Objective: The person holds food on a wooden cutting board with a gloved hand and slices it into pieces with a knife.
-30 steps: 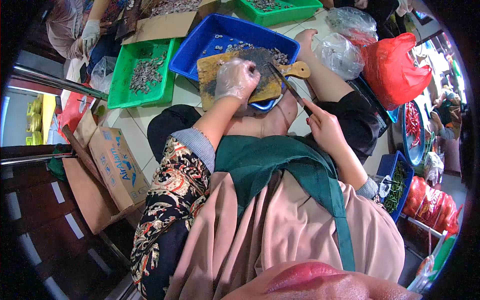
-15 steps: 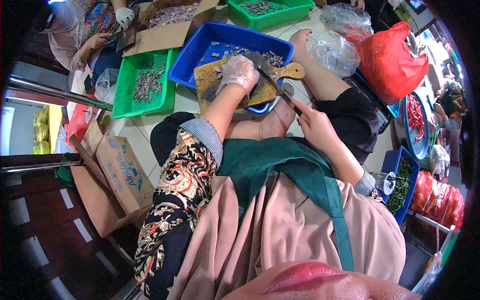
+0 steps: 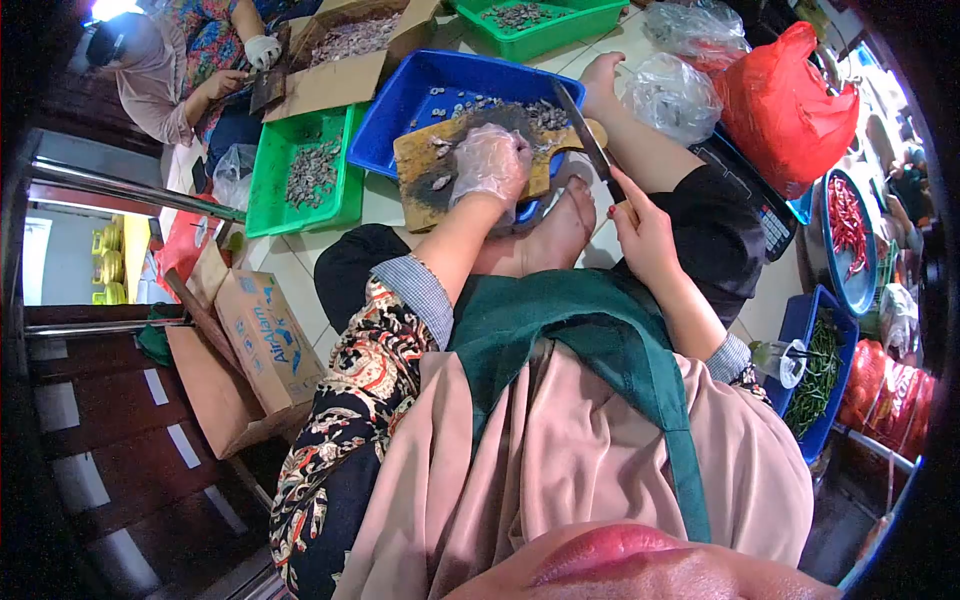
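My left hand [image 3: 492, 162], in a clear plastic glove, rests closed on a dark-stained wooden cutting board [image 3: 418, 160]; what its fingers hold is hidden. A small greyish piece [image 3: 441, 183] lies on the board beside it. The board sits across the near edge of a blue tray [image 3: 385, 110] containing small grey cut pieces [image 3: 545, 117], some ring-shaped. My right hand [image 3: 645, 232], bare, is wrapped round the handle of a knife [image 3: 588, 140]. Its blade points up and away, raised over the board's handle end, apart from my left hand.
Left of the tray stands a green tray [image 3: 262, 190] of cut pieces, near an open cardboard box [image 3: 322, 85]. A co-worker's gloved hand [image 3: 262, 52] is beyond. To the right are a red plastic bag [image 3: 785, 110], red chillies [image 3: 847, 225] and green chillies [image 3: 815, 375].
The knife has lifted off the board and swung right, its tip now pointing up. My left hand has shifted slightly right and turned into a fist. The view has shifted a little.
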A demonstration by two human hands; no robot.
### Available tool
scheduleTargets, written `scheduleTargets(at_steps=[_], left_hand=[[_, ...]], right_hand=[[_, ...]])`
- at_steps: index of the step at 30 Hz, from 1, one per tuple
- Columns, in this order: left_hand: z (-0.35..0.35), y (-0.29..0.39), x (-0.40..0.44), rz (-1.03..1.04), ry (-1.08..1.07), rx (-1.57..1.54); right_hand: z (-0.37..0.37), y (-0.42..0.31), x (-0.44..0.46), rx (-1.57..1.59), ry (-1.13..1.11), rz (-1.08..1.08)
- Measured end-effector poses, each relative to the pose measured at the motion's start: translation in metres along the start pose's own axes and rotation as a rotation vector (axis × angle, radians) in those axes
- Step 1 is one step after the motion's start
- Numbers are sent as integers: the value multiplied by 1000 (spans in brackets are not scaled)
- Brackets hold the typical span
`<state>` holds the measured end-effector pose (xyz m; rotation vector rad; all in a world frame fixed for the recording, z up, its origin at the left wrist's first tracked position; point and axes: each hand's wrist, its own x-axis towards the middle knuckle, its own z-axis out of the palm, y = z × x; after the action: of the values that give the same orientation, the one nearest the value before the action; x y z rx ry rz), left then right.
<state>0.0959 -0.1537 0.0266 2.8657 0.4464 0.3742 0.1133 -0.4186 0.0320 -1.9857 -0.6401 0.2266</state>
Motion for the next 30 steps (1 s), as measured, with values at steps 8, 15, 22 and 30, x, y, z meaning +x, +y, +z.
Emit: scheduleTargets(at_steps=[8,15,22,30], left_hand=[[7,16,0,-36,-109,73],[4,22,-12,34,14,204],[-5,28,-27,64,-143,318],[5,35,-49,248,-218,494]], right_hand=[[-1,40,1,87,66,62],[-1,34,5,148,1,123],[2,39,5,183,30,132],[13,56,9,146,56,16]])
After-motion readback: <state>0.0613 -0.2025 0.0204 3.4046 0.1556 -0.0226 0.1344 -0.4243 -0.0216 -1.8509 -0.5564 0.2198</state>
